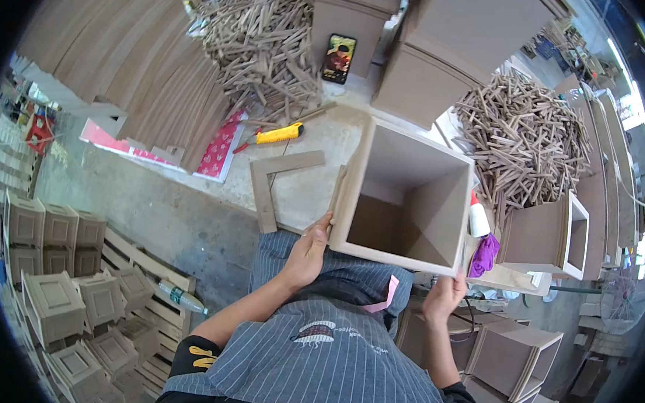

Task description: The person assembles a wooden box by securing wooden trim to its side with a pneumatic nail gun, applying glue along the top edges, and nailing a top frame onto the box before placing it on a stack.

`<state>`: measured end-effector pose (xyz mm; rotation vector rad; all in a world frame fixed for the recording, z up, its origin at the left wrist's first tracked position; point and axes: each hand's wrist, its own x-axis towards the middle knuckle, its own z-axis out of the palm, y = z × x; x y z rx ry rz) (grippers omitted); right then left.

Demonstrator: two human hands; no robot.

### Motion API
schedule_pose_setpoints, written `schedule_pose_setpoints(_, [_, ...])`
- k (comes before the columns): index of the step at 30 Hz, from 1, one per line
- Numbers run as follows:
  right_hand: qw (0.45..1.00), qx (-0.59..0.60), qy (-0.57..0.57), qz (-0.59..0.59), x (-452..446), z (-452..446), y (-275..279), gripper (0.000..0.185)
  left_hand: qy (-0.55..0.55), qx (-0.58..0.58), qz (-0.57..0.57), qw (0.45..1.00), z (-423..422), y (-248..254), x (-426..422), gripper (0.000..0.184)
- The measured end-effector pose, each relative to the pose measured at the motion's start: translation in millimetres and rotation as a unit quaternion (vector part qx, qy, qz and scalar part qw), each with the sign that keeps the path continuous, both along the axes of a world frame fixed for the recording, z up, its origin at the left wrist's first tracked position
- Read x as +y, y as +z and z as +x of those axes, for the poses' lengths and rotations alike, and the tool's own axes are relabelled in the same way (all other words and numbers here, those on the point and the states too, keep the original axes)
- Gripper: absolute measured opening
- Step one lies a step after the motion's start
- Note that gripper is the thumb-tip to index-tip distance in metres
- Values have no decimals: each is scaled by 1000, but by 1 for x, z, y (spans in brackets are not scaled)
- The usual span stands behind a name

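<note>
Two bare hands hold a square, open-mouthed box [352,192] at the near edge of the worktable [323,135], its smooth brown board walls narrowing inward behind a flat rim. The left hand [306,259] is partly closed, thumb laid along the lower left side; the right hand [444,298] has its fingers curled at the near right corner, some of them hidden.

Beside the box lies an L-shaped piece [265,191] of flat, matte strips, with a yellow-handled tool [280,133] beyond it. Rough, short sticks rise in a left heap [262,46] and a right heap [522,136], and long panels [132,57] are stacked in a curving row near a pink sheet [219,147] printed with hearts. Just right of the box are a white bottle [478,220] with a red top and crumpled purple cloth [485,254].

The pinstriped apron [312,378] carries a cup print and lettering where "coffee" can be made out; the rest is unclear. A phone [339,58] shows a lit picture, its text too small to read. Below the pale, scuffed tabletop, the grey floor [180,230] holds slatted pallets [166,340] and a clear bottle [182,296] with a green label.
</note>
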<state>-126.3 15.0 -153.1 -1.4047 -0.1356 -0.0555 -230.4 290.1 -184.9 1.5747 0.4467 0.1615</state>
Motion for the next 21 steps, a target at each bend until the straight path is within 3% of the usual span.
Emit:
schedule_pose_setpoints(1, [999, 42, -27, 15, -5, 3, 6, 32, 17, -24, -6, 1000, -1, 8, -4, 70])
schedule_pose_setpoints(4, [985, 151, 59, 61, 9, 21, 69, 53, 37, -62, 73, 995, -5, 10, -8, 61])
schedule_pose_setpoints(7, [981, 119, 45, -147, 24, 36, 88, 55, 74, -31, 104, 991, -6, 20, 6, 52])
schedule_pose_setpoints(9, [974, 127, 63, -175, 29, 43, 96, 54, 154, 33, 217, 964, -7, 1, 31, 54])
schedule_pose_setpoints(10, [969, 131, 74, -196, 31, 45, 100, 54, 176, 28, 366, 914, -9, -29, 52, 64])
schedule_pose_setpoints(12, [969, 102, 84, -207, 31, 46, 98, 53, 196, 163, 398, 881, -13, -55, 77, 80])
schedule_pose_setpoints(14, [970, 96, 23, -224, 17, 47, 82, 49, 176, 197, 391, 882, -7, -53, 87, 84])
schedule_pose_setpoints(17, [977, 143, 74, -138, 4, 58, 86, 49, 134, 235, 393, 879, 3, -52, 98, 88])
schedule_pose_setpoints(18, [974, 137, 47, -175, -5, 69, 80, 47, 140, 222, 427, 865, 3, -58, 100, 87])
schedule_pose_setpoints(19, [953, 68, 13, -296, -20, 85, 65, 44, 146, 207, 459, 851, 3, -61, 100, 86])
schedule_pose_setpoints(20, [910, 1, -23, -413, -42, 103, 39, 41, 156, 184, 464, 852, 3, -53, 97, 79])
schedule_pose_setpoints(21, [891, 21, -48, -452, -73, 124, 3, 47, 146, 152, 436, 875, 2, -46, 96, 75])
